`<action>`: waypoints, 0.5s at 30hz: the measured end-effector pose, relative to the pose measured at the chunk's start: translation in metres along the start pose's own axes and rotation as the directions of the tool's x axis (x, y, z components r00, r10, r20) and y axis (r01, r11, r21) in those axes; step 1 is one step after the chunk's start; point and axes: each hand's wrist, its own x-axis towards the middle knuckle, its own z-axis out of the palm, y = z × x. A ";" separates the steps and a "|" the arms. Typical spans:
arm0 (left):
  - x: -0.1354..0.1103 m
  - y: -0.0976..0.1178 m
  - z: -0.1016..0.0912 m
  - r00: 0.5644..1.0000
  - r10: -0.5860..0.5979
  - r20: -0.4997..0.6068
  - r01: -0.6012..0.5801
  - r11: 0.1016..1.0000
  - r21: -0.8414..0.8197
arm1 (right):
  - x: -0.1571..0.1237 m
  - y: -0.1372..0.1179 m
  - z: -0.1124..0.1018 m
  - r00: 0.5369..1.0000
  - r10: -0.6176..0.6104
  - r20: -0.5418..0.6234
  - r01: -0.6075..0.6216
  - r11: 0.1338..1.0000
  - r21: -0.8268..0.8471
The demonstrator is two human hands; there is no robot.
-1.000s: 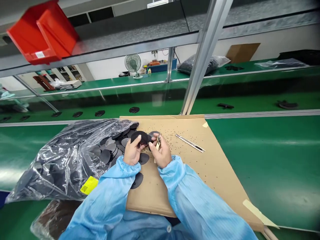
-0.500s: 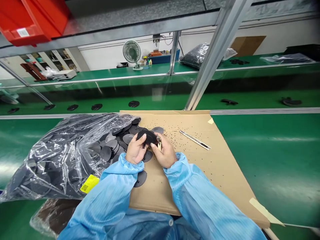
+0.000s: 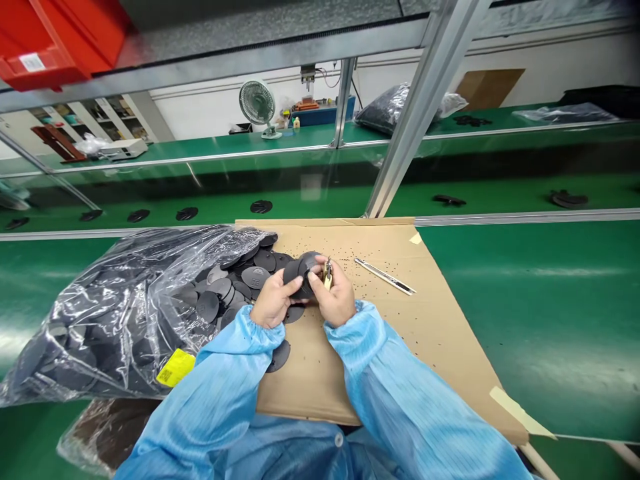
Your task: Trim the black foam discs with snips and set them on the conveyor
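Observation:
My left hand [image 3: 273, 301] is closed on a round black plastic disc [image 3: 294, 269], its thumb lying across the front. In my right hand [image 3: 337, 297] are small nippers [image 3: 328, 275] with a metal head and pale yellow handles. The right thumb and fingers also touch the disc's right side, where a second dark disc overlaps it; whether that one is held is unclear. Just left of my hands, loose black discs [image 3: 255, 277] spill out of a clear plastic bag [image 3: 115, 313]. Another disc [image 3: 280, 357] lies by my left sleeve.
A cardboard sheet [image 3: 380, 347] covers the green bench [image 3: 530, 293], with tiny black bits scattered over it. To the right lies a slim white-and-black cutter knife [image 3: 385, 277]. Behind stands a metal post [image 3: 407, 127]; beyond it, discs [image 3: 261, 207] lie spaced along a green strip.
Both hands have shifted slightly; the disc is turned and its face shows more. My right thumb now lies on the disc's edge, and the nippers are more upright, away from the left fingers.

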 end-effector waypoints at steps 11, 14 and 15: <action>0.001 0.017 -0.009 0.992 -0.066 -0.110 0.039 0.972 -0.231 | -0.002 0.007 -0.003 0.953 -0.176 0.247 0.282 0.811 -0.513; 0.002 0.017 -0.008 0.993 -0.042 -0.110 0.018 0.977 -0.212 | -0.002 0.007 -0.002 0.950 -0.180 0.255 0.290 0.809 -0.510; 0.002 0.017 -0.008 0.993 -0.037 -0.111 0.014 0.978 -0.207 | -0.002 0.006 -0.002 0.949 -0.178 0.259 0.291 0.810 -0.509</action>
